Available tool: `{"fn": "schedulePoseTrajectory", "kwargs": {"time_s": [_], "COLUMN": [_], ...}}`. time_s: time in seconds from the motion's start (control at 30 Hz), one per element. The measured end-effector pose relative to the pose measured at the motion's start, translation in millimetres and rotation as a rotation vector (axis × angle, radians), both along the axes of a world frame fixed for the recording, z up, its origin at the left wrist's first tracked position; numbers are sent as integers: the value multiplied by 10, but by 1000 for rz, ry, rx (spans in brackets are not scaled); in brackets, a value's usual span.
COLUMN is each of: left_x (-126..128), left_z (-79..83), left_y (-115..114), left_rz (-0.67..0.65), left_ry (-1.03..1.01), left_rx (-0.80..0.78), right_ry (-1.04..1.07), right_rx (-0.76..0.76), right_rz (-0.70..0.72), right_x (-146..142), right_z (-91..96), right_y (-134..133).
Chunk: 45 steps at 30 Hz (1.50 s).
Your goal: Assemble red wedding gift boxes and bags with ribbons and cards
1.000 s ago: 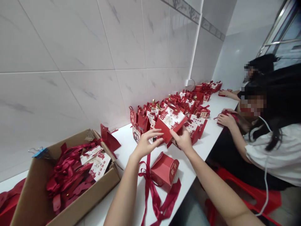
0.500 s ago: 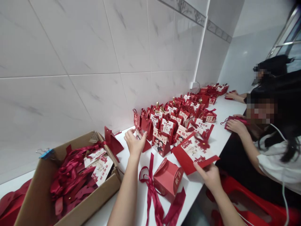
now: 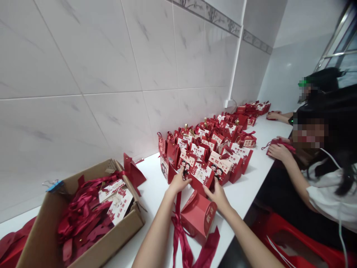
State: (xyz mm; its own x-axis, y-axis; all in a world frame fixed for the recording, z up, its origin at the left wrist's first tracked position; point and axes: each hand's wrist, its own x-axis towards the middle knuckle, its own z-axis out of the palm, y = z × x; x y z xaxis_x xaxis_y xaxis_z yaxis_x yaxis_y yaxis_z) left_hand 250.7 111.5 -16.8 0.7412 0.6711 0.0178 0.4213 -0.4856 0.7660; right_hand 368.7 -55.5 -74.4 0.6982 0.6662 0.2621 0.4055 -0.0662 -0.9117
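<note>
A small red gift box [image 3: 201,174] with a white printed panel stands at the front of a cluster of similar boxes. My left hand [image 3: 178,183] is at its left side, thumb against it and fingers partly curled. On the other side, my right hand [image 3: 219,195] grips its lower right edge. Just in front of it lies a plain red box [image 3: 199,214] with curved end flaps. Dark red ribbons [image 3: 182,238] trail beside that box on the white table [image 3: 153,208].
At left, a cardboard carton [image 3: 122,230] holds ribbons and printed cards, with a blue clip [image 3: 55,185] on its rim. A folded red piece [image 3: 134,172] leans near it. Boxes line the tiled wall [image 3: 111,123]. Two people work at right; one hand [image 3: 279,152] holds a red item.
My right hand has moved left with the printed box, now standing among the front row. My left hand has come right and nearer, to that box's side.
</note>
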Motion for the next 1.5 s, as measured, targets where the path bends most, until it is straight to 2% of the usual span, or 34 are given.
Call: {"fn": "schedulePoseTrajectory", "kwargs": {"time_s": [0.13,0.3,0.4,0.53,0.6,0.7,0.77,0.83,1.0,1.13,1.23,1.33,1.4,1.5], "left_x": [10,5,2,-142,-273,-419,-423,-363,-215,-264,-352,-457,-540,-668], "left_z": [-108,-133,-68,158,289,400,385,314,119,123,276,567,801,1104], "left_y": [49,45,38,119,188,259,265,248,239,304,339,281,155,-179], "left_rz": [-11,-30,-28,3,79,308,469,567,599,589,576,547,515,400], "left_ry": [-47,-66,-17,117,175,193,175,149,51,30,21,-45,-133,-306], "left_rx": [-13,-34,-40,-52,-38,50,116,158,202,152,125,159,211,298], "right_ry": [-35,-53,-61,-59,-54,-53,-52,-48,-30,2,36,74,93,97], "right_rx": [-8,-5,-3,0,1,-1,-14,-39,-63,6,93,184,227,264], "right_rz": [5,0,8,3,5,24,10,-37,-128,-121,-133,-182,-220,-227], "right_x": [55,58,68,81,81,80,87,103,123,14,-104,-156,-146,-114], "right_z": [16,74,44,-80,-164,-291,-357,-397,-402,-397,-408,-373,-272,37], "right_y": [216,332,290,157,77,-7,-3,59,232,64,-203,-463,-605,-805]}}
